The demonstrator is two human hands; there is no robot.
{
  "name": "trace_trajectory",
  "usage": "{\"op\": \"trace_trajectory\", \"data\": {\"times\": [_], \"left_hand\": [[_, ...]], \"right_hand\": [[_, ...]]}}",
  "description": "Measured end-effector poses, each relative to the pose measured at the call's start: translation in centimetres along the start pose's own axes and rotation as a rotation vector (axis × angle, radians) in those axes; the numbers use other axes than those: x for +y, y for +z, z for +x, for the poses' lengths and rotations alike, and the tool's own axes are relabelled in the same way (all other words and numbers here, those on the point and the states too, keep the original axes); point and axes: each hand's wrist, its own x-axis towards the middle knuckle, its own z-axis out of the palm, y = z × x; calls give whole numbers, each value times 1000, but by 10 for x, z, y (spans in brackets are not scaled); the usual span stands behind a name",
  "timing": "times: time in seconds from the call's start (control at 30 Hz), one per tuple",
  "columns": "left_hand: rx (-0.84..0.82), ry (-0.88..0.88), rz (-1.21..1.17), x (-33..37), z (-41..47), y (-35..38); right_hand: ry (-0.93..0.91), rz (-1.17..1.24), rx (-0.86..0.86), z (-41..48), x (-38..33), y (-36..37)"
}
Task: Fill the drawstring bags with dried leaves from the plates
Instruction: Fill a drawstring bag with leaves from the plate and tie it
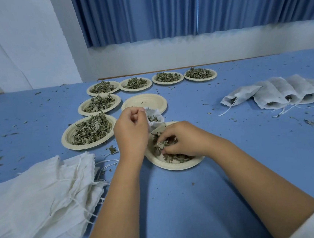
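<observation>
Room: open bench (pixel 179 203) is left near, between the forearms.
Left grip (pixel 131 129): curled round an open drawstring bag (pixel 155 118) above the near plate (pixel 176 167).
Right grip (pixel 181 140): dried leaves (pixel 164 144) are pinched on that plate.
Flanks: empty bags (pixel 44 196) left, filled bags (pixel 276 94) right, full plates (pixel 65 137) far.

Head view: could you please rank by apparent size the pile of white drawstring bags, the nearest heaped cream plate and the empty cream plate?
Pile of white drawstring bags
Nearest heaped cream plate
Empty cream plate; farther off, possibly identical
</observation>
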Motion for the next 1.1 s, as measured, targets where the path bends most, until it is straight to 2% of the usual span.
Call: {"op": "trace_trajectory", "data": {"times": [0.27, 0.6, 0.77, 0.87, 1.1], "left_hand": [[-11, 0, -23, -1, 0, 0], [-70, 13, 26, 0, -1, 1], [-133, 30, 41, 0, -4, 7], [-151, 28, 29, 0, -6, 10], [-134, 13, -7, 1, -6, 11]], "right_hand": [[98, 444, 251, -5, 4, -28], [186, 767, 376, -5, 12, -40], [173, 958, 410, -2, 3, -29], [183, 964, 400, 0, 1, -21], [130, 738, 426, 1, 0, -14]]}}
